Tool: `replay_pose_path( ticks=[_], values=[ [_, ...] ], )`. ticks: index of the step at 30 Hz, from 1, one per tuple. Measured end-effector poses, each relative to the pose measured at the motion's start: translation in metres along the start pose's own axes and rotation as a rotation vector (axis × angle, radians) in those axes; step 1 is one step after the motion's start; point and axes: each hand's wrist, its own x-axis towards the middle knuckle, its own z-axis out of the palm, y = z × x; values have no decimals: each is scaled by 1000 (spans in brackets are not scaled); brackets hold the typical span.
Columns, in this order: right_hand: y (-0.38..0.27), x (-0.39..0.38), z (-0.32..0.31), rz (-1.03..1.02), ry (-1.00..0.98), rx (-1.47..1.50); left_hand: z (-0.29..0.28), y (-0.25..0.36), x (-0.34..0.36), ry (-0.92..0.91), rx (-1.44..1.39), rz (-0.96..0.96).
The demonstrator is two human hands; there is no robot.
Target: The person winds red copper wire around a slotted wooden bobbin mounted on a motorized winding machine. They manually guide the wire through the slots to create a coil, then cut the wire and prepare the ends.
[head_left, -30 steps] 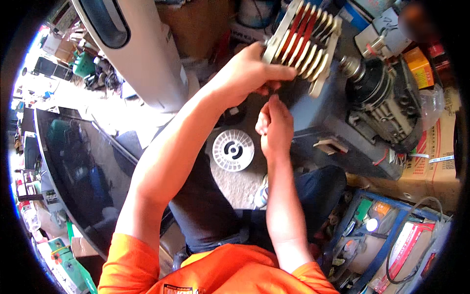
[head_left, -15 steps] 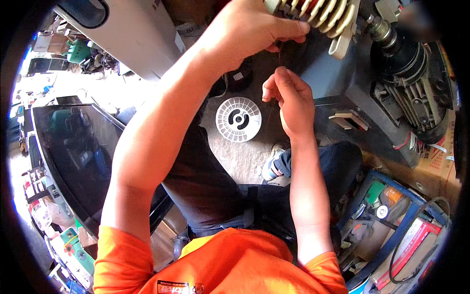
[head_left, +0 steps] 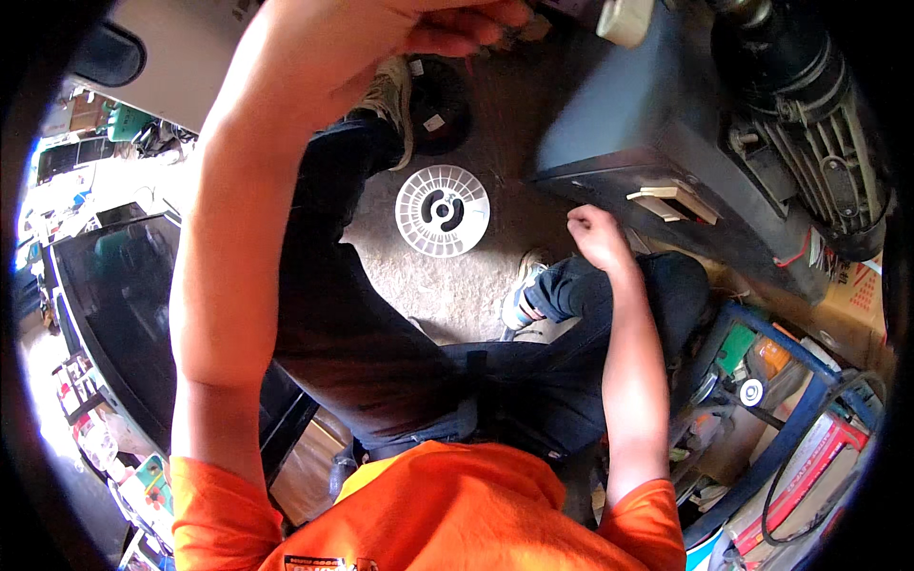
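From where I stand, I count one white slotted spool (head_left: 443, 211) lying flat on the floor (head_left: 419, 295), one dark round disc (head_left: 440, 107) just beyond it, and two shoes (head_left: 389, 107), one near each of those. There's one blue-grey box (head_left: 605, 119) on the right, one motor (head_left: 804, 143) against it, and one blue-framed crate (head_left: 804, 404) lower down. One cream end piece (head_left: 625, 21) pokes in at the upper edge, over the box and apart from the visible fingers; anything more of it is out of sight. The left arm stretches far forward, its hand (head_left: 433, 21) cut off above, so I can't tell how it grips. The right arm lies lower, elbow bent, its hand (head_left: 598, 236) poised before the box, fingers curled narrow with the tips together; whether something thin sits between them, I can't make out.
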Motion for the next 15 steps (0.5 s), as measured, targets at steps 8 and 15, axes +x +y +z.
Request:
replay_pose_path(
  ticks=[8, 15],
  values=[
    [0, 17, 42, 222, -472, -458, 3, -8, 5, 46, 36, 74],
    [7, 9, 76, 40, -699, -444, 6, -9, 3, 65, 71, 79]
  ],
)
